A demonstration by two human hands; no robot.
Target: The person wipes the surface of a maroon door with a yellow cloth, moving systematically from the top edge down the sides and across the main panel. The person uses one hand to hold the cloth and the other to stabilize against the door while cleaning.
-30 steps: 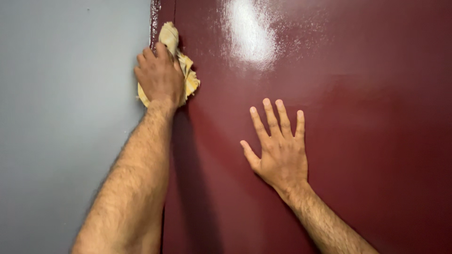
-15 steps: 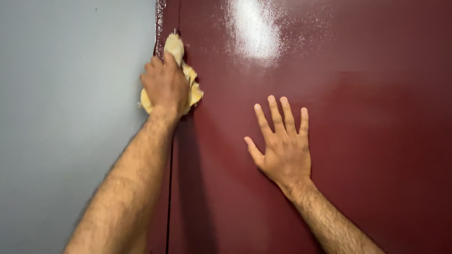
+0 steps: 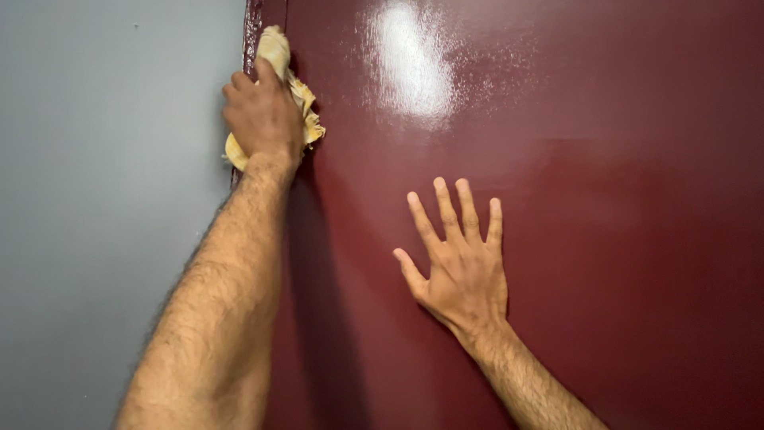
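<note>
Two surfaces fill nearly the whole view: a glossy dark red door (image 3: 573,239) taking up the right and middle, and a flat grey wall (image 3: 103,215) on the left, the two meeting along a vertical edge near the upper left. A bright patch of glare (image 3: 406,64) sits high on the door, and a dark shadow runs down the red paint beside the left forearm. That forearm rises from the bottom edge, slanting up along the seam, with its elbow cut off below the frame. The right forearm enters from the lower right at a steeper slant, also cut off at the bottom. The right hand (image 3: 460,267) lies flat against the door, palm to the paint, fingers spread and pointing upward, thumb angled out to the left; it holds nothing. The left hand (image 3: 261,115) is seen from the back, its grip closed over a bunched yellow cloth (image 3: 296,99) and pressing it against the door right at the edge where red meets grey. Most of the cloth is hidden under the hand; only a rounded wad above the knuckles, a frayed corner to the right and a small bit below the wrist show. The fingertips curl out of sight, and the seam itself is blurred behind the hand.
</note>
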